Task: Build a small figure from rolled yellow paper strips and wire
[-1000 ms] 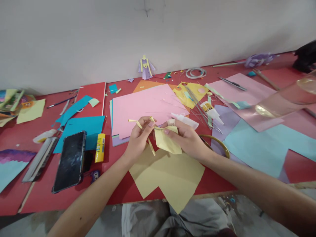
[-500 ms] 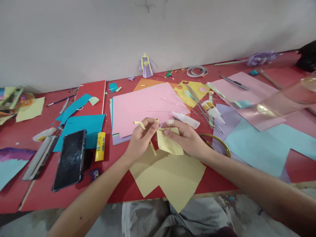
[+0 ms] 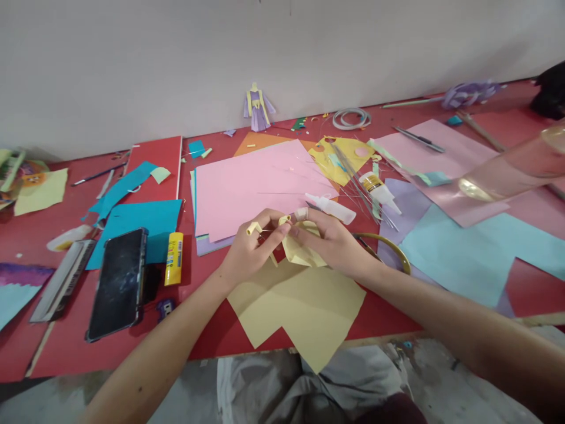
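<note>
My left hand [image 3: 248, 253] is closed on a rolled yellow paper piece [image 3: 253, 228], whose tube-like end pokes out by the fingers. Pinched in my right hand [image 3: 338, 247] is a small pale yellow paper sheet [image 3: 304, 252], its top edge curled close to my left fingertips. The fingertips of both hands nearly meet, and the spot between them is partly hidden. White tape wraps one finger of my right hand. Below both hands lies a larger notched yellow sheet [image 3: 304, 309], overhanging the table's front edge.
Pink sheets [image 3: 247, 182] lie beyond my hands, with glue bottles [image 3: 335, 209] and thin wires to their right. A yellow glue stick [image 3: 174, 259] and a phone [image 3: 117, 285] are at left. A purple paper dress figure [image 3: 259, 109] leans on the wall. A clear bottle [image 3: 507, 168] is at right.
My left hand has turned the rolled yellow piece, so its tube end now points toward me. The yellow sheet in my right hand has tilted and curled. The view has shifted slightly.
</note>
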### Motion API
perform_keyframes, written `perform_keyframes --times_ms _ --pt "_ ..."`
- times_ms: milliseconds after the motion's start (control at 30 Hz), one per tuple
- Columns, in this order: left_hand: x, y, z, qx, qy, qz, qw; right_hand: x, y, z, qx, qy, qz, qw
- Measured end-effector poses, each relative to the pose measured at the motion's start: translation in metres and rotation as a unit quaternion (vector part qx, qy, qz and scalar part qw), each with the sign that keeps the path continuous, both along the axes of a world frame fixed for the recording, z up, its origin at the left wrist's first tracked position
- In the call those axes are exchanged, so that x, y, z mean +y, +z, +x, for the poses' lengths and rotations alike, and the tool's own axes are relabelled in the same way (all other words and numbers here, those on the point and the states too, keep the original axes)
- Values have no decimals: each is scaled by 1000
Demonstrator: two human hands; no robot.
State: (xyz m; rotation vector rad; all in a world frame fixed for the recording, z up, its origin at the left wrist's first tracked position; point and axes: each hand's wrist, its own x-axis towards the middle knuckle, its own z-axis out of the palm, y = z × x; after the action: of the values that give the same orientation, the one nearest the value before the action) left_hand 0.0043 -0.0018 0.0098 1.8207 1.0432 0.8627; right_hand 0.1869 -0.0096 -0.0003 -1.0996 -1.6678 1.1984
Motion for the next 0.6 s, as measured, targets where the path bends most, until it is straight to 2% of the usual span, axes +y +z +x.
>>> perform_keyframes --times_ms 267,600 --pt "1 -2 -1 -15 -25 -11 1000 -2 4 0 2 5 -24 1000" --pt "0 -2 -2 9 -32 -10 999 -1 3 1 -14 9 -5 1000"
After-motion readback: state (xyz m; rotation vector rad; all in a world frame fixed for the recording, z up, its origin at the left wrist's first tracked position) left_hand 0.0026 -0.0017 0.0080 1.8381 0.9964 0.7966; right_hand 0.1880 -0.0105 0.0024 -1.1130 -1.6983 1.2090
